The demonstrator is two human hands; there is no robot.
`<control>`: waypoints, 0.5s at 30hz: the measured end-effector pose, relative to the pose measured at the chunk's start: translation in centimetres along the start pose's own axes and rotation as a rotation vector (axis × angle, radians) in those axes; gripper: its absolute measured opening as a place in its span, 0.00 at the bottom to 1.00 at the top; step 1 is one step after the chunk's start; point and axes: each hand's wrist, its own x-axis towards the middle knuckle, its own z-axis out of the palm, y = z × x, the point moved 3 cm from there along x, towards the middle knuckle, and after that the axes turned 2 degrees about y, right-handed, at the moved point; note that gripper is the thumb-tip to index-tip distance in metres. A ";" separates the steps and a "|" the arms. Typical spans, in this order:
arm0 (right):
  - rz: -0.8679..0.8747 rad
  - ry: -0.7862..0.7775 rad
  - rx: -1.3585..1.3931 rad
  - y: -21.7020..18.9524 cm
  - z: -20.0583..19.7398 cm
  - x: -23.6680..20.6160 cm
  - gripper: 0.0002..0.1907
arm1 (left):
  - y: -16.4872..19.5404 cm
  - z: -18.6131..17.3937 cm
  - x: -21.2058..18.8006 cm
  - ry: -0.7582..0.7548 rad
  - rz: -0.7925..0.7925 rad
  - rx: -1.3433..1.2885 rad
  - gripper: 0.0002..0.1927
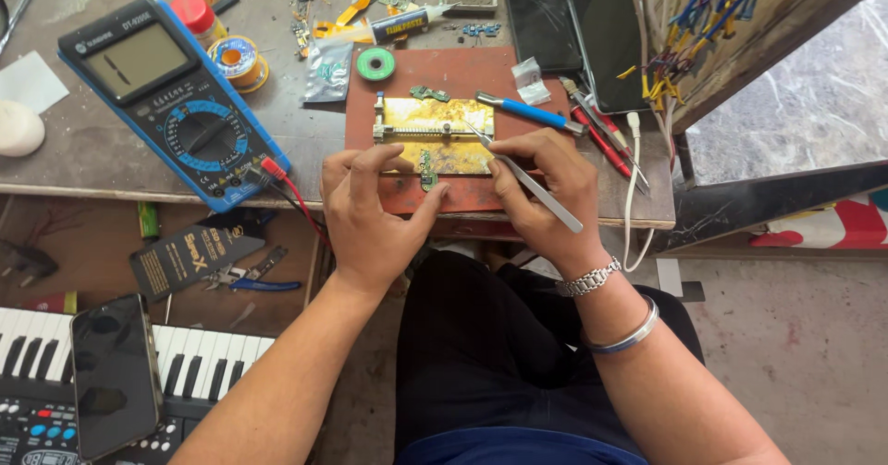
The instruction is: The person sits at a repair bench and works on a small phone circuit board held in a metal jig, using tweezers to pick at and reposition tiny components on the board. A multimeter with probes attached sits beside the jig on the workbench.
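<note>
Surface: a worn grey workbench [111,155] crowded with repair gear; a bare concrete floor shows at lower right.
Work mat: a red-brown mat [462,67] lies at the bench's front edge, bearing a brass-coloured clamp plate [435,132].
Circuit board: a small green circuit board [426,171] sits at the plate's near edge, between the two hands.
Left hand: the left hand [370,215] rests palm down on the mat's front edge, fingers bent, thumb stretched toward the board; fingertips press on the plate beside the board, gripping nothing.
Right hand: the right hand [541,192] is curled around metal tweezers [523,176], pinched between thumb and fingers; the tips point up-left over the plate. A metal watch and a bangle sit on that wrist.
Packages and labels: a flat black packet [185,257] with yellow lettering lies tilted on the lower shelf under the bench, beside blue-handled pliers [250,280]. A small clear pouch [326,72] lies left of the mat, and a black tube [402,25] with a yellow label lies behind it.
Meter: a blue multimeter [171,95] lies at an angle left of the mat, its red lead running toward the left hand.
Phones: two dark phones [573,25] lie side by side at the back right; another phone [113,377] rests on a keyboard [203,359] at lower left.
Tools: a blue-handled tool [523,111] lies right of the plate.
</note>
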 end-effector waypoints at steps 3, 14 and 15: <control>-0.016 -0.001 -0.011 0.1 0.1 -0.1 0.07 | -0.2 0.0 0.0 -0.006 -0.011 -0.018 0.29; -0.036 -0.009 -0.019 0.8 0.9 -0.5 0.08 | -1.5 0.1 -0.2 -0.061 -0.023 -0.036 0.26; -0.037 -0.011 -0.026 0.9 1.0 -0.5 0.08 | -1.6 0.1 -0.2 -0.066 -0.021 -0.039 0.25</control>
